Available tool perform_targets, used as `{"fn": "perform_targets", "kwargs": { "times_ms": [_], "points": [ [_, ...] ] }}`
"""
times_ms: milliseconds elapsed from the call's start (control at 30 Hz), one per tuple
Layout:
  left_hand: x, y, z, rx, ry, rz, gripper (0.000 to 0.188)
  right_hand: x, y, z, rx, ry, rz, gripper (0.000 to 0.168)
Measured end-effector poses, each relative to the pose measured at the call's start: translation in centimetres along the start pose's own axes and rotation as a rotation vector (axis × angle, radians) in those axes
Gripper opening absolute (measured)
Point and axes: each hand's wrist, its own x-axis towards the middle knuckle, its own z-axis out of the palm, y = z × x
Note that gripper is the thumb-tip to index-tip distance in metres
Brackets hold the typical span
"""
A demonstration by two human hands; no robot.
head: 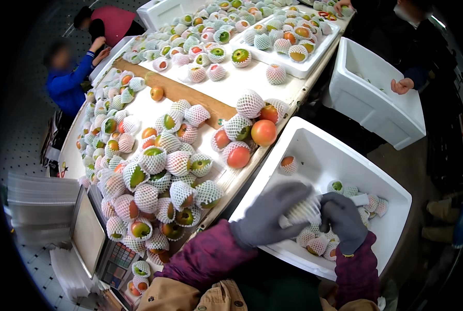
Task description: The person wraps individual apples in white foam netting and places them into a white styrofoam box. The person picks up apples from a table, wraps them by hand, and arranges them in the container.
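My left hand [272,214], in a grey glove, curves around a white foam net sleeve [304,209] over the open foam box. On its other side, the bent fingers of my right hand [343,221], also gloved, grip the sleeve. Blur hides whether a tomato is inside. Below both hands, the white polystyrene box [278,248] holds several netted tomatoes, some along its near side and more at its right end. One netted tomato [289,165] lies alone in the far left corner.
Netted tomatoes [149,198] are heaped on the table left of the box. Bare tomatoes [263,132] sit near its edge, beyond a wooden board [188,91]. A scale [89,233] stands lower left. Another foam box [375,97] is at right, by a person's hand [402,86]. Two people work across.
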Motion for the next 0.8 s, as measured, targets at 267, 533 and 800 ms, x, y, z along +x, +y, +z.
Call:
{"fn": "perform_targets", "kwargs": {
  "times_ms": [267,533,800],
  "points": [
    [7.6,-9.8,-12.3,-0.881,0.633,-0.818,0.043,0.0,0.0,-0.1,0.14,0.263,-0.092,0.027],
    [13.4,-8.0,-15.1,-0.778,0.592,-0.162,0.043,2.1,2.3,-1.9,-0.182,0.183,-0.016,0.025],
    [2.6,-1.2,1.5,-0.711,0.058,-0.512,0.03,4.9,11.3,1.0,-1.597,-0.593,-0.176,0.037]
  ]
}}
